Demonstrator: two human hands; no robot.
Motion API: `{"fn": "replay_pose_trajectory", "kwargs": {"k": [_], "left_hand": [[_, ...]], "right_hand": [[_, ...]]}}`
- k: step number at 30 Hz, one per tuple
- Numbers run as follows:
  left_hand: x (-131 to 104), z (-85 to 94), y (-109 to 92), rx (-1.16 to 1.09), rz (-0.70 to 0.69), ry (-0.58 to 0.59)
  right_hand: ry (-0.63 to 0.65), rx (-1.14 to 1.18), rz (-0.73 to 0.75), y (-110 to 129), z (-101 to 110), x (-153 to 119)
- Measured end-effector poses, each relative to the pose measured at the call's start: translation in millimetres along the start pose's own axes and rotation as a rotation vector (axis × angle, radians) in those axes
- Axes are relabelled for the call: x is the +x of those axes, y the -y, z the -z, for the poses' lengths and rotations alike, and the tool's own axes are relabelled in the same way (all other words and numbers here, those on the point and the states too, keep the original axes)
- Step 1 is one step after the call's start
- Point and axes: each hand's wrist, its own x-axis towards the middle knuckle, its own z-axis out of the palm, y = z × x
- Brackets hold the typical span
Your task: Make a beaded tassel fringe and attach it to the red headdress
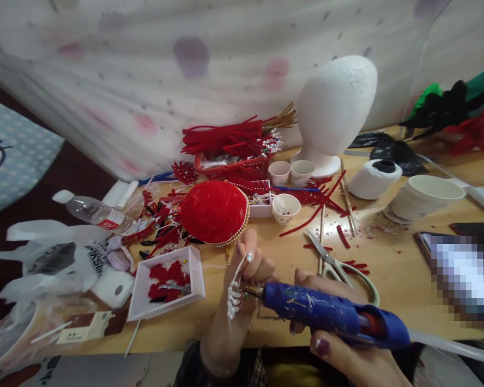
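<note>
My left hand (257, 264) is closed, pinching a thin white cord whose lower end hangs in a cluster of small white loops or beads (233, 301); I cannot tell which. A blue glue gun (312, 307) is gripped in my right hand (342, 352). Its nozzle points left and sits right beside the white cluster; whether they touch is unclear. A clear glue stick (452, 344) sticks out of the gun's back end. Just beyond my left hand rests a red thread-wrapped dome (213, 212) with a beaded rim.
Scissors (334, 263) lie behind the glue gun. A white box (201, 271) of red pieces stands left. Paper cups (286, 209), a thread cone (375, 179), a foam head (336, 107) and a red basket (229, 169) stand farther back. A phone (431, 252) lies right, a bottle (92, 212) left.
</note>
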Motion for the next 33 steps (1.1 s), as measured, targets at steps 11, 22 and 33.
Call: {"fn": "replay_pose_trajectory", "kwargs": {"k": [11,22,33], "left_hand": [[1,-3.5,5,0.014,0.101,-0.016],[2,3.1,12,0.239,0.033,-0.181],[0,10.6,12,0.292,0.003,-0.238]], "right_hand": [[0.004,-0.032,0.022,-3,-2,-3],[-0.013,-0.044,0.014,-6,-4,-4],[-0.032,-0.049,0.024,-5,-5,-6]]}}
